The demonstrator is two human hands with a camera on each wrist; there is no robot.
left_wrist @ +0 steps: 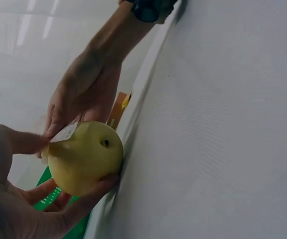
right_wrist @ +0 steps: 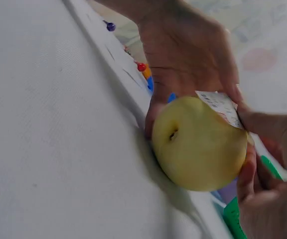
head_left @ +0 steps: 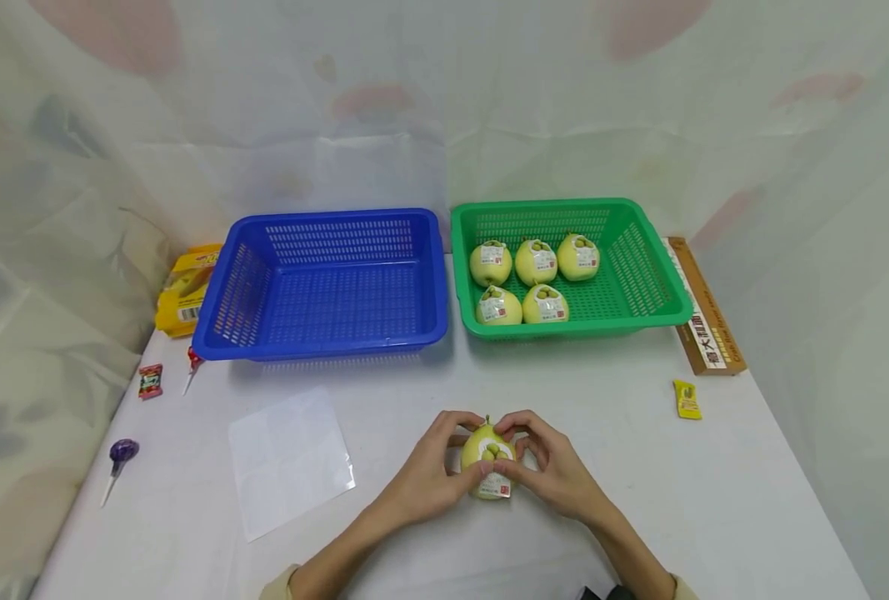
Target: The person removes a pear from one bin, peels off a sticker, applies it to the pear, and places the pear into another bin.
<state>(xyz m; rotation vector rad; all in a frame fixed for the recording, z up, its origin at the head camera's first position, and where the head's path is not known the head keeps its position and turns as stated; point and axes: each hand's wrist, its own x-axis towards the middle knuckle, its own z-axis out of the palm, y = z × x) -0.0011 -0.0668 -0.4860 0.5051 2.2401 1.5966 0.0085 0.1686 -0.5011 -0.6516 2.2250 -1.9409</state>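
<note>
With both hands' fingers curled round the pear (head_left: 489, 462), the left hand (head_left: 427, 477) should steady it against the table (head_left: 639, 467) while the right hand (head_left: 552, 468) presses the label (head_left: 495, 486) flat.

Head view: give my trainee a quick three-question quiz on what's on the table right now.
1. True or false: the blue basket holds five fruits.
2. How many labelled fruits lie in the green basket?
A. three B. five C. seven
3. What do the left hand and right hand hold between them?

Key
1. False. The blue basket shows nothing inside.
2. B. Five, in a back row of three and a front row of two.
3. A yellow-green fruit with a label, which stands on the white table in front of the baskets; fingers of both hands curl round it.
</note>
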